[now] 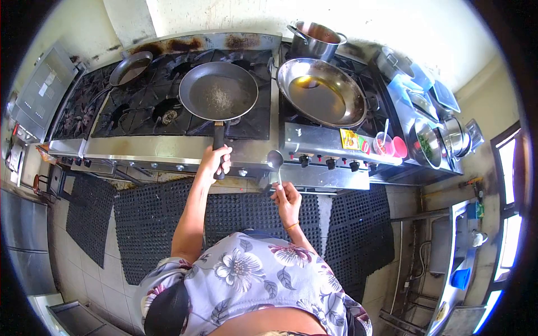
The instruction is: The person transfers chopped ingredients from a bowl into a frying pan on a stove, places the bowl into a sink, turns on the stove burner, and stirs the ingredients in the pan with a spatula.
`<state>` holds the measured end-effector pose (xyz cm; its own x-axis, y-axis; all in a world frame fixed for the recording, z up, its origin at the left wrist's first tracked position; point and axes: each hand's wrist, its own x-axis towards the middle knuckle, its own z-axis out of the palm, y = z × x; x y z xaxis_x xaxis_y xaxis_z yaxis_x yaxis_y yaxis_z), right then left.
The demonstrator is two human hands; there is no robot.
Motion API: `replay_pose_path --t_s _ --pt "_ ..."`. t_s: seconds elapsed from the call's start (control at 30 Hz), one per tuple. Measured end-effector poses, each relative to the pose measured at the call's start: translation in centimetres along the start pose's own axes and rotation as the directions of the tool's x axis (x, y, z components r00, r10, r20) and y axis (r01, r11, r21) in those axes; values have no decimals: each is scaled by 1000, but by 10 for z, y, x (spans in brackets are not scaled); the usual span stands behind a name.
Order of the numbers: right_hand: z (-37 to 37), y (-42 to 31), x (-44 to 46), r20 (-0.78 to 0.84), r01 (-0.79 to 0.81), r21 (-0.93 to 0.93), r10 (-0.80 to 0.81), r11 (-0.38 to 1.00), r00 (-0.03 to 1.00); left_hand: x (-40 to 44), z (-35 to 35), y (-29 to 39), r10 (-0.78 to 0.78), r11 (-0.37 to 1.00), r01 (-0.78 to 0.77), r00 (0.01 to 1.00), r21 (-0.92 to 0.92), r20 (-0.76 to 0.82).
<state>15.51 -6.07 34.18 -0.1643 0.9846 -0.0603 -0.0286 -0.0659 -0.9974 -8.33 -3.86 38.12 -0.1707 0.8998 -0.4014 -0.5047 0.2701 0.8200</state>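
My left hand [214, 162] is wrapped round the black handle of a dark frying pan [196, 92], which rests on the stove burner. A small pale patch [218, 99] lies in the middle of that pan; I cannot tell what it is. In front of the stove edge, my right hand [286, 200] grips the thin handle of a metal ladle [275, 159], its bowl pointing up toward the stove. To the right of the frying pan stands a wide steel pan [353, 92] with yellowish oil pooled in it.
A tall steel pot [319, 47] stands behind the wide pan. At far left sits a smaller pan [130, 68]. Along the right front ledge are a yellow packet [350, 139], a pink cup [399, 147] and a bowl with greens [426, 147]. Black rubber mats [157, 224] cover the floor.
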Motion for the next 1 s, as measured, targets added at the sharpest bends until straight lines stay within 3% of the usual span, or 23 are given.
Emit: replay_pose_path --t_s 0.63,0.9,1.0 --pt "10 -34 70 -35 74 -230 -84 970 996 -3 9 28 0 1000 0 1000 -11 4" --pt "-3 -51 119 -53 185 -219 -201 958 978 -10 30 42 6 999 -6 1000 -38 4" --pt "-6 -66 134 -43 146 -175 -156 974 987 -10 36 44 10 999 -10 1000 -33 3"
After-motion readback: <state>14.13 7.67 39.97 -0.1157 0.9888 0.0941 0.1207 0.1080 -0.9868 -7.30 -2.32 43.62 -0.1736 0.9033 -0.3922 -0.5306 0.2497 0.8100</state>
